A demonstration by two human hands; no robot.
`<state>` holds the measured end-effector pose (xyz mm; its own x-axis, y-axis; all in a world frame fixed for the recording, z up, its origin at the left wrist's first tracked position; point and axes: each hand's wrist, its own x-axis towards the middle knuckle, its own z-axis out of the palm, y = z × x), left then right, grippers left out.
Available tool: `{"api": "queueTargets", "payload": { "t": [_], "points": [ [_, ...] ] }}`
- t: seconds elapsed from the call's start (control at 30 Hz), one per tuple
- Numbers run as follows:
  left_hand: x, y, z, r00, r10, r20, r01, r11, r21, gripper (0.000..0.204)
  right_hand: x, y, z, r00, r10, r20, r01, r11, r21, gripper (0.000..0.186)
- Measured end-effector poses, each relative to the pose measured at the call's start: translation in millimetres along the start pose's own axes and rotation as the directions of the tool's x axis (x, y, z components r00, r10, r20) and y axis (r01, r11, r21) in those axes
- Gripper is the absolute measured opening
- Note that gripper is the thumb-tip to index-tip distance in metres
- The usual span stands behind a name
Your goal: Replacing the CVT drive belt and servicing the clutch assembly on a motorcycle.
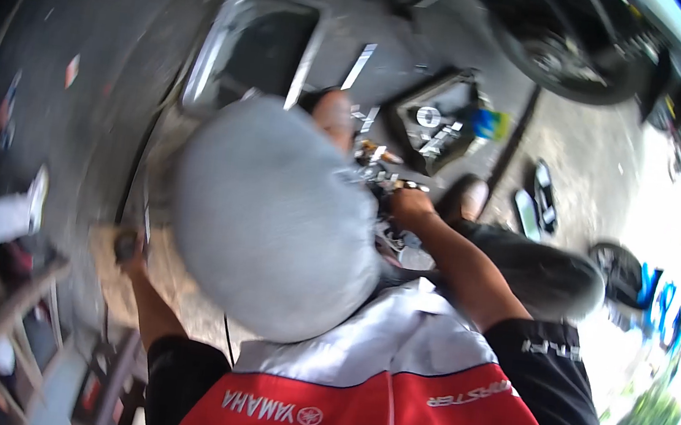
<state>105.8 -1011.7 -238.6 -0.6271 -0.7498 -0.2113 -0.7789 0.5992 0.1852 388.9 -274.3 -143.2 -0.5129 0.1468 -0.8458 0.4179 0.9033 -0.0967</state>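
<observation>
My left hand (129,261) is out to the left over a light-brown wooden board (106,290). Its fingers close on a dark, blurred object (125,246) whose kind I cannot make out. A thin metal rod (146,210) shows just beyond it. In the middle, my right hand (412,208) is closed at a cluster of metal machine parts (379,175) on the ground between my feet. Blur hides exactly what those fingers grip. A large grey rounded shape (272,213), very close, covers part of the scene between my arms.
Ahead lies a silver-rimmed rectangular tray (196,72). A dark square tray (408,115) with loose metal parts is right of it, a blue-and-yellow packet (489,124) at its edge. A motorcycle wheel (569,79) stands far right. Sandals (535,204) lie nearby; another person's leg (0,217) is at left.
</observation>
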Motion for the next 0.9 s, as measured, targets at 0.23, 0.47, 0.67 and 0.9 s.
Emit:
{"api": "queueTargets", "payload": {
  "t": [0.23,0.47,0.67,0.9],
  "points": [
    [-136,168,2,0.996,-0.077,0.053,0.059,0.96,0.275,0.133,-15,49,-38,0.921,0.177,-0.346,0.037,0.847,0.53,0.042],
    [-332,380,-103,0.308,0.925,0.222,-0.55,0.364,-0.752,0.124,-12,27,-181,0.863,0.083,-0.498,0.505,-0.119,0.855,0.059],
    [-578,550,-209,-0.585,0.784,0.208,-0.65,-0.3,-0.698,0.121,-70,29,-266,0.647,-0.099,-0.756,0.527,-0.658,0.538,0.086],
    [-771,579,-93,-0.89,0.353,0.289,-0.453,-0.613,-0.647,0.122,-69,130,-204,0.521,0.196,-0.831,0.527,-0.84,0.132,0.1]
  ]
}}
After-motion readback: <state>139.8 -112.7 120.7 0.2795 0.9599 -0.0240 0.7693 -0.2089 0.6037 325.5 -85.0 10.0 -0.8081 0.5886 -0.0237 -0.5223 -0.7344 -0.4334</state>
